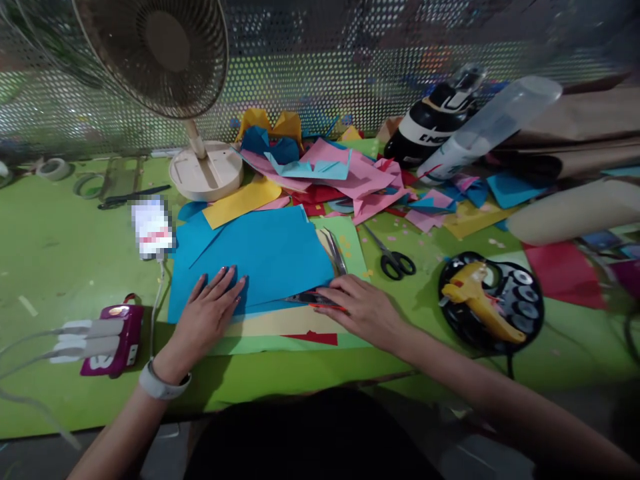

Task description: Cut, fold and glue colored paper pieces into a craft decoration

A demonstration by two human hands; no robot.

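Observation:
My left hand lies flat with its fingers apart on a large blue paper sheet. My right hand rests at the sheet's lower right, its fingers curled over a dark, pointed tool with orange-red edges; the palm hides part of it, so its exact kind is unclear. Cream and pale green sheets show under the blue one, with a red paper strip at the front. Just beyond my right hand lie silver tweezers. Black-handled scissors lie farther right.
A desk fan stands at back left, near a phone on a cable and a purple power strip. Coloured paper scraps pile up behind. A black tray with a yellow glue gun, bottles and a paper roll occupy the right.

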